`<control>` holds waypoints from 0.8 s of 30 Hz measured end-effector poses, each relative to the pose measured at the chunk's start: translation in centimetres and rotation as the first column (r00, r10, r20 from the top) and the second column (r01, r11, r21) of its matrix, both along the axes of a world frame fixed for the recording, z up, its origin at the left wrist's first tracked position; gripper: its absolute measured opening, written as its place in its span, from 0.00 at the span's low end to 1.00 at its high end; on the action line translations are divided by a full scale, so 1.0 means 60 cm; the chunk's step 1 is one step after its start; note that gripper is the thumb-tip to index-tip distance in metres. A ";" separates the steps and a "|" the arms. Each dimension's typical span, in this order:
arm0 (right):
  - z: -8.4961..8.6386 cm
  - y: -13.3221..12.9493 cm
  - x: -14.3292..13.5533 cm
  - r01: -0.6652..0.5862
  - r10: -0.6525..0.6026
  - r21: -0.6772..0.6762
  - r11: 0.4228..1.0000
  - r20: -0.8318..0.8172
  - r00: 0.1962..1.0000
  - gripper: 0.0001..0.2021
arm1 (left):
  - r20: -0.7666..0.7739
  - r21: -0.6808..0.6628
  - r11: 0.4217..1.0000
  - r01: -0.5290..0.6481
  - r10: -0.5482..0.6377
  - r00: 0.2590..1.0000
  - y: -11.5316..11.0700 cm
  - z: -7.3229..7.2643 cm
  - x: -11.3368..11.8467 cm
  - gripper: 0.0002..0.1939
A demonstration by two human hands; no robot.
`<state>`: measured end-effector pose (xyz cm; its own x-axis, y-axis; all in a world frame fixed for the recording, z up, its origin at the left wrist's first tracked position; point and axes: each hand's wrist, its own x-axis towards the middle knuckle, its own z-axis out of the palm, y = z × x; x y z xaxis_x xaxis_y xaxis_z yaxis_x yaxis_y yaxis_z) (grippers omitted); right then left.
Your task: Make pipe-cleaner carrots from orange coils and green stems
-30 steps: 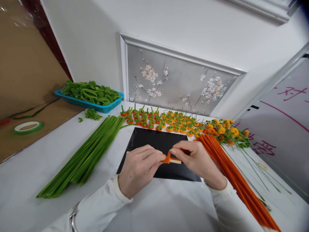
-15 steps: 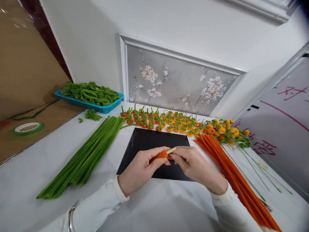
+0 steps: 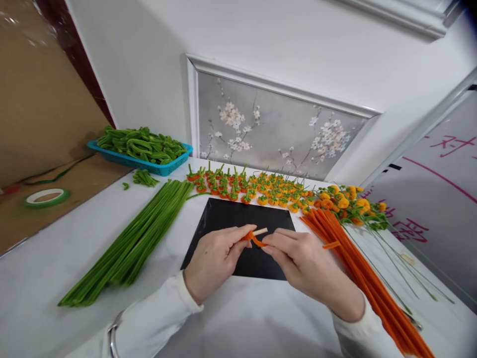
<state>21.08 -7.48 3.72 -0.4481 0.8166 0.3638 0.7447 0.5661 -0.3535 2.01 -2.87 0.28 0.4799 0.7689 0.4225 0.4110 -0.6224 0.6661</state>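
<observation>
Above the black mat (image 3: 223,214), my left hand (image 3: 212,256) is closed round a pale thin stick (image 3: 261,231) with orange fuzzy stem wound on it. The stick's bare end points right. From the winding, a stretch of orange chenille stem (image 3: 257,241) runs to my right hand (image 3: 307,263), which pinches it between thumb and fingers. The stem's tail sticks out behind that hand, by the bundle of orange chenille stems (image 3: 346,253). My left fingers hide most of the winding.
Green chenille stems (image 3: 137,243) lie left. Behind them stands a blue basket (image 3: 152,166) of green loops. Rows of small orange flower heads (image 3: 234,189) line the back, with finished yellow and orange flowers (image 3: 341,201) on the right. Green tape (image 3: 46,197) lies far left.
My right hand has moved slightly away from the stick, drawing a stretch of orange stem into view. Less of the winding shows at my left fingers.
</observation>
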 end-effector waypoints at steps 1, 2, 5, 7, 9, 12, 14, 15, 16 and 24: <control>0.000 0.000 0.000 0.004 -0.004 0.015 1.000 0.001 1.000 0.10 | -0.046 0.038 0.999 0.001 0.000 0.999 -0.002 0.002 -0.001 0.17; 0.000 0.000 0.000 0.005 -0.005 0.029 1.000 -0.004 1.000 0.10 | -0.084 0.065 0.998 0.010 -0.005 0.996 -0.003 0.005 -0.001 0.17; -0.001 0.003 0.000 0.003 0.002 0.085 0.996 -0.053 0.999 0.10 | -0.138 0.118 0.993 0.030 -0.013 0.990 -0.006 0.012 -0.004 0.17; -0.003 0.006 0.000 0.008 0.005 0.119 0.993 -0.106 0.994 0.10 | -0.156 0.143 0.989 0.028 -0.006 0.988 -0.007 0.014 -0.004 0.15; -0.004 0.010 -0.002 0.019 0.000 0.127 0.992 -0.153 0.988 0.10 | -0.184 0.156 0.987 0.039 -0.010 0.983 -0.007 0.014 -0.004 0.13; -0.004 0.016 -0.005 0.039 -0.017 0.109 0.993 -0.199 0.980 0.09 | -0.220 0.148 0.988 0.052 -0.018 0.975 -0.008 0.013 -0.002 0.11; -0.004 0.020 -0.007 0.051 -0.030 0.091 0.995 -0.225 0.974 0.08 | -0.235 0.141 0.989 0.037 -0.002 0.972 -0.009 0.012 -0.001 0.10; -0.004 0.022 -0.008 0.061 -0.041 0.078 0.995 -0.239 0.970 0.07 | -0.242 0.139 0.990 0.030 0.005 0.970 -0.010 0.011 -0.001 0.10; -0.005 0.025 -0.007 0.072 -0.054 0.064 0.995 -0.254 0.966 0.06 | -0.250 0.135 0.990 0.027 0.007 0.968 -0.010 0.010 0.000 0.10; -0.018 0.048 0.009 0.071 -0.114 -0.172 0.982 -0.254 0.960 0.13 | -0.229 0.023 0.999 0.028 -0.022 0.973 -0.018 0.005 0.007 0.06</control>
<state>21.63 -4.62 2.64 -0.2740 0.9071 0.3196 0.6601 0.4191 -0.6234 2.42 -3.92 0.58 0.5853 0.7455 0.3188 0.5345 -0.6505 0.5396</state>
